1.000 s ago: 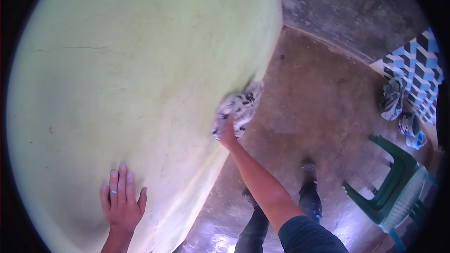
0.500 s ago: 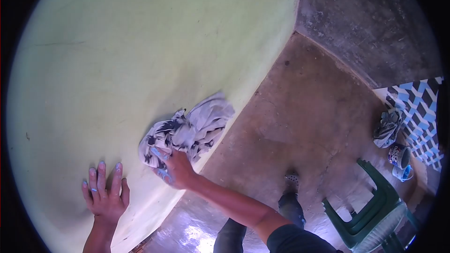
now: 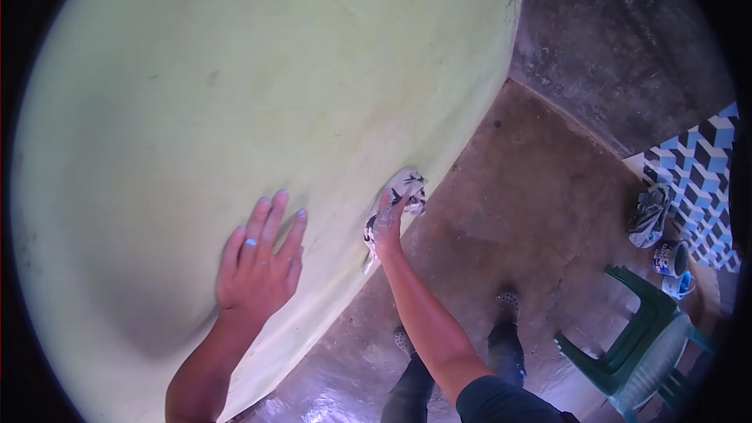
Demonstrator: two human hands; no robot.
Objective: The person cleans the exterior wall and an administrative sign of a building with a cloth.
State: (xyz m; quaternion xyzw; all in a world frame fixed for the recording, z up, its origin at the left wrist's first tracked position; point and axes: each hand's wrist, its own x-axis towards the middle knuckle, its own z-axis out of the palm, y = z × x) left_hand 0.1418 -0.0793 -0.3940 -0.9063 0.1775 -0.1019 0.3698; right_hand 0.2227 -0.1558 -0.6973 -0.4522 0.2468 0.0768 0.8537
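Observation:
My left hand rests against the pale green wall, fingers stretched out and slightly spread, with bluish-white smears on them. Lower on the wall, close to where it meets the floor, my right hand presses a crumpled white-and-black cloth to the surface. Part of the cloth is hidden under the palm and fingers. Faint dark marks and scratches show on the wall above both hands.
A green plastic chair stands on the brown concrete floor at right. Beyond it are a paint can, a small blue-white container and a crumpled plastic bag beside a geometric-patterned surface. A dark grey wall meets the green one.
My right hand has moved right and up with the cloth, which is now bunched smaller under it. My left hand has shifted right and up along the wall. The view has moved slightly.

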